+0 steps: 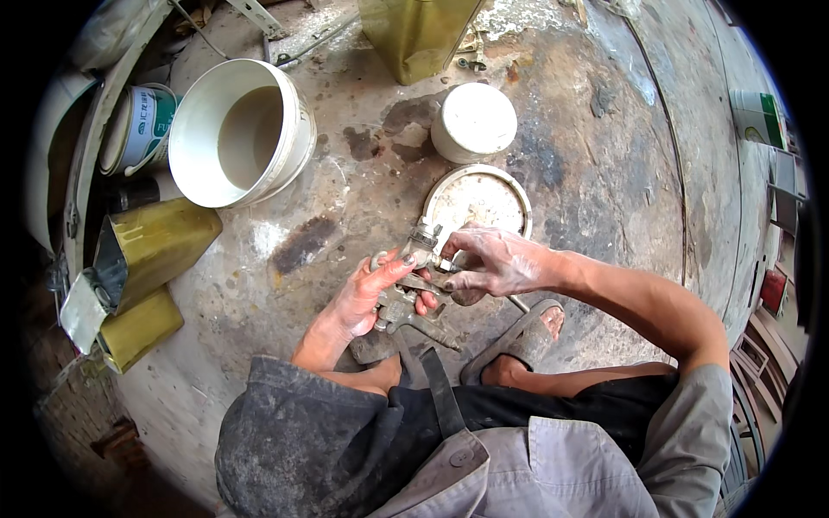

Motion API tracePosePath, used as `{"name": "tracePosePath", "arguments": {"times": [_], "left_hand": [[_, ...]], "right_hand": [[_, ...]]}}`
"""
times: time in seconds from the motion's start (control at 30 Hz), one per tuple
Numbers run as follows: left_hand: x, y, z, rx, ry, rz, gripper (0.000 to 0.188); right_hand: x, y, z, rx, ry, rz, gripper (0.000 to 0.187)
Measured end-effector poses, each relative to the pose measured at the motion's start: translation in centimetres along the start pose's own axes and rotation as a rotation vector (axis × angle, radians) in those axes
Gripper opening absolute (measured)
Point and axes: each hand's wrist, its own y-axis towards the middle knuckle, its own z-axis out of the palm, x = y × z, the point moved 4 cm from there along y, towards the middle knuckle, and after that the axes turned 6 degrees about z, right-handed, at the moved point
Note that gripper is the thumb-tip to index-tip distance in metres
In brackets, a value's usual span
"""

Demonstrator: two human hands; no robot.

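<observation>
A grey metal spray gun (395, 311), smeared with pale residue, is held over the floor in front of my feet. My left hand (361, 292) wraps round its body, thumb on top, while the lower metal arm of the gun points down to the right. From the right, my right hand (496, 262) curls its fingers against a small silver fitting at the gun's side. The fingertips partly hide that fitting. Both hands carry whitish dust. Just beyond them lies a round white lid (479, 197) with dried smears on it.
A white round tub (475, 123) stands behind the lid. At left is a white bucket (186, 129) with cloudy liquid, near a labelled paint pail (142, 129) and gold-coloured tins (168, 246). Another gold tin (414, 34) stands at the far side. A dark cable (665, 104) crosses the stained floor.
</observation>
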Motion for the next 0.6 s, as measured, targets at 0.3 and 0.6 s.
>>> {"name": "tracePosePath", "arguments": {"times": [0.3,0.6], "left_hand": [[-0.03,-0.01,0.16,0.032,-0.009,-0.02,0.051],[-0.25,-0.12,0.05,0.004,-0.02,-0.016,0.042]], "right_hand": [[0.08,0.19,-0.57,0.292,0.218,0.234,0.041],[0.6,0.13,-0.3,0.152,0.169,0.128,0.036]]}}
